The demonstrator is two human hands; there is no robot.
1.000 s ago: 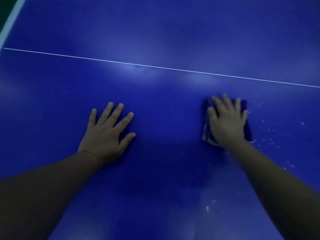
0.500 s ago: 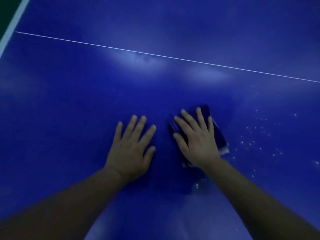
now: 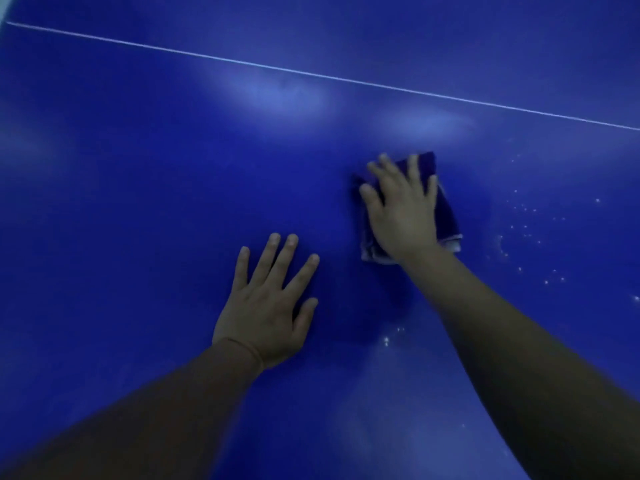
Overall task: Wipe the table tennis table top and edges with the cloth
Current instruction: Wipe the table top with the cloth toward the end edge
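Folded dark cloth point(image 3: 446, 216) on blue table top point(image 3: 138, 202)

No readable text, labels, brands or numbers anywhere in view.

From my seat the table top point(image 3: 138, 202) is one deep royal blue, crossed by a thin white line point(image 3: 311, 75) with pale glare patches near it. The folded cloth point(image 3: 446, 216) is darker navy-purple with a whitish edge. Tiny white specks point(image 3: 526, 216) dot the blue on the right.
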